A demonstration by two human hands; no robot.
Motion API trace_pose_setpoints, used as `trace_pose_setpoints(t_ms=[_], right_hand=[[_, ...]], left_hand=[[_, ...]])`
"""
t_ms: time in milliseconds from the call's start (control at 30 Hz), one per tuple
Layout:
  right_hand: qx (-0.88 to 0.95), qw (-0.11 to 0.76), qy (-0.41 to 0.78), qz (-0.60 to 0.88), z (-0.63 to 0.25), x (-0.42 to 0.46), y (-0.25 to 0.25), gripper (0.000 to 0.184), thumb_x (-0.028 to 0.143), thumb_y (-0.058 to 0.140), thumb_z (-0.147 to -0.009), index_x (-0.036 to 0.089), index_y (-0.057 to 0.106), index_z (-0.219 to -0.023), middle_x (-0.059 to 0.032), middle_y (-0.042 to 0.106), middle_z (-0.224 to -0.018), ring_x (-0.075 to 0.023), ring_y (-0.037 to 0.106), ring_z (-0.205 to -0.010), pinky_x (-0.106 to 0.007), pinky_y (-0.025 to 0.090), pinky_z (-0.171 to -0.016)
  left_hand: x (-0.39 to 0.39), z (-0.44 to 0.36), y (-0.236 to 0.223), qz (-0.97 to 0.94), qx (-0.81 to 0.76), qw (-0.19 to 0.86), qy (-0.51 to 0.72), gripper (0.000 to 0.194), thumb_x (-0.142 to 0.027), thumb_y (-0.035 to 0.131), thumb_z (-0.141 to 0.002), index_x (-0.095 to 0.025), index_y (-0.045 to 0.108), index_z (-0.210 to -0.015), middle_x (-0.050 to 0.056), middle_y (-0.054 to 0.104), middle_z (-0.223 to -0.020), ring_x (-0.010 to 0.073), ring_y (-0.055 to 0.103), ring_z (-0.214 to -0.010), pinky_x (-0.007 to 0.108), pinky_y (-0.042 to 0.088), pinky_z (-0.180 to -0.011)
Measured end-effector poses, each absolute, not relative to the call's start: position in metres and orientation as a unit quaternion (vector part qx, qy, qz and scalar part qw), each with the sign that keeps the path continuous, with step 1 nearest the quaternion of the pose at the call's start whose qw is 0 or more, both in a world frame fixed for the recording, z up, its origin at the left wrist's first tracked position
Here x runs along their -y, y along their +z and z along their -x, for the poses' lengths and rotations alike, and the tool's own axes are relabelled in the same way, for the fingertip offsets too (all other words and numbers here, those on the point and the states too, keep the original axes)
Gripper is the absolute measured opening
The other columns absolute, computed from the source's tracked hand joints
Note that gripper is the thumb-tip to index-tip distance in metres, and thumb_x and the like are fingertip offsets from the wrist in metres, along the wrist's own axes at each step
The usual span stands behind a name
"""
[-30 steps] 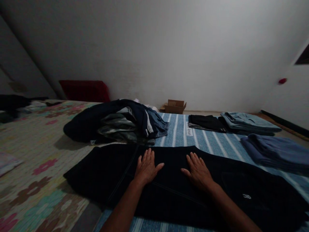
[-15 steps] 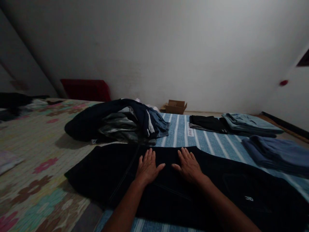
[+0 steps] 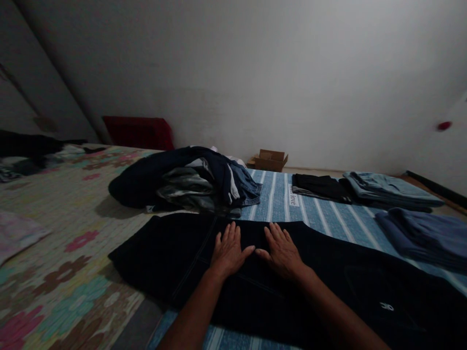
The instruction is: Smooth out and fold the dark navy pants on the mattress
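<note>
Left hand (image 3: 229,252) and right hand (image 3: 281,253) press black trousers (image 3: 321,291); long axis sideways.

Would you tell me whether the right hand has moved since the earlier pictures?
Yes, the right hand has shifted left, judged against the white label on the blue striped cover.

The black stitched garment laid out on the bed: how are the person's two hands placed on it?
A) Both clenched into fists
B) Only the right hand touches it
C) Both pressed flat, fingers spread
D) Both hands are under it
C: the bare left hand and bare right hand both lie open and palm-down on the black stitched garment.
</note>
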State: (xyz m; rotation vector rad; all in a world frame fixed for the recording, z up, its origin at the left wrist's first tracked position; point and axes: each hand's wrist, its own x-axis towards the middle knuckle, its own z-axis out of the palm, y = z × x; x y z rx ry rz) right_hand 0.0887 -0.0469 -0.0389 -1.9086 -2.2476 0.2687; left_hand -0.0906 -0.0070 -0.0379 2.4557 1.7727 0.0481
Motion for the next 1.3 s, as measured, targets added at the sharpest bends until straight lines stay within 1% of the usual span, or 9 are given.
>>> trace_pose_setpoints(t_ms=[233,433,667,733,867,967,1067,1167,1300], right_hand=[[0.768,0.098,0.097,0.626,-0.073,0.044,-0.047,0.085,0.069,0.016,-0.085,0.007,0.027,-0.142,-0.0178,0.016,-0.149,-0.0278,0.01,-0.138,-0.045,0.01,-0.11],[0.769,0.092,0.089,0.626,-0.074,0.043,-0.051,0.083,0.067,0.014,-0.087,0.007,0.027,-0.142,-0.0181,0.017,-0.149,-0.0285,0.011,-0.138,-0.046,0.011,-0.109],[0.766,0.082,0.086,0.631,-0.074,0.045,-0.051,0.083,0.068,0.018,-0.086,0.007,0.027,-0.142,-0.0176,0.016,-0.149,-0.0279,0.011,-0.138,-0.046,0.01,-0.109],[0.765,0.079,0.092,0.632,-0.072,0.046,-0.048,0.083,0.068,0.02,-0.086,0.007,0.027,-0.142,-0.0182,0.016,-0.149,-0.0282,0.011,-0.138,-0.046,0.011,-0.109],[0.779,0.094,0.092,0.613,-0.062,0.045,-0.039,0.084,0.068,0.018,-0.086,0.006,0.025,-0.143,-0.0182,0.015,-0.149,-0.0279,0.009,-0.138,-0.045,0.01,-0.11],[0.791,0.106,0.097,0.595,-0.053,0.042,-0.037,0.081,0.065,0.015,-0.088,0.006,0.025,-0.143,-0.0177,0.016,-0.149,-0.0272,0.009,-0.138,-0.044,0.011,-0.11],[0.791,0.094,0.109,0.594,-0.05,0.041,-0.042,0.081,0.065,0.014,-0.088,0.005,0.026,-0.142,-0.0185,0.017,-0.149,-0.0281,0.009,-0.138,-0.044,0.011,-0.11],[0.791,0.091,0.107,0.595,-0.05,0.041,-0.046,0.082,0.066,0.016,-0.087,0.005,0.026,-0.142,-0.0182,0.016,-0.149,-0.0285,0.009,-0.138,-0.045,0.01,-0.11],[0.786,0.091,0.112,0.601,-0.049,0.042,-0.043,0.083,0.067,0.018,-0.087,0.005,0.027,-0.142,-0.0191,0.016,-0.149,-0.0287,0.01,-0.138,-0.045,0.01,-0.11]], left_hand=[[0.007,0.091,-0.039,-0.811,-0.582,0.062,0.031,0.08,-0.061,0.032,-0.084,-0.005,0.025,-0.141,0.016,0.013,-0.15,0.027,0.008,-0.14,0.05,0.012,-0.11],[0.01,0.091,-0.038,-0.809,-0.583,0.069,0.033,0.079,-0.06,0.032,-0.084,-0.005,0.026,-0.141,0.015,0.013,-0.151,0.0273,0.008,-0.14,0.05,0.012,-0.111],[0.011,0.093,-0.038,-0.809,-0.581,0.083,0.037,0.079,-0.06,0.032,-0.084,-0.006,0.024,-0.142,0.014,0.012,-0.151,0.0263,0.007,-0.14,0.049,0.01,-0.111],[0.011,0.092,-0.038,-0.808,-0.581,0.085,0.047,0.078,-0.059,0.033,-0.084,-0.006,0.026,-0.141,0.015,0.013,-0.151,0.0267,0.008,-0.14,0.05,0.011,-0.11],[0.01,0.094,-0.039,-0.805,-0.579,0.104,0.084,0.063,-0.048,0.03,-0.089,-0.009,0.033,-0.138,0.016,0.019,-0.15,0.0256,0.013,-0.139,0.05,0.013,-0.11],[0.007,0.098,-0.038,-0.802,-0.577,0.117,0.1,0.053,-0.037,0.025,-0.092,-0.011,0.037,-0.136,0.014,0.023,-0.149,0.0222,0.018,-0.138,0.047,0.015,-0.11],[0.003,0.102,-0.038,-0.793,-0.582,0.135,0.122,0.047,-0.029,0.024,-0.092,-0.016,0.04,-0.134,0.01,0.03,-0.147,0.0188,0.025,-0.136,0.046,0.019,-0.109],[-0.001,0.105,-0.038,-0.781,-0.586,0.158,0.148,0.045,-0.025,0.026,-0.09,-0.019,0.045,-0.13,0.009,0.036,-0.144,0.0169,0.031,-0.133,0.045,0.023,-0.108],[-0.004,0.105,-0.038,-0.766,-0.587,0.184,0.188,0.043,-0.026,0.028,-0.09,-0.017,0.049,-0.127,0.008,0.041,-0.141,0.0171,0.034,-0.132,0.044,0.023,-0.109]])
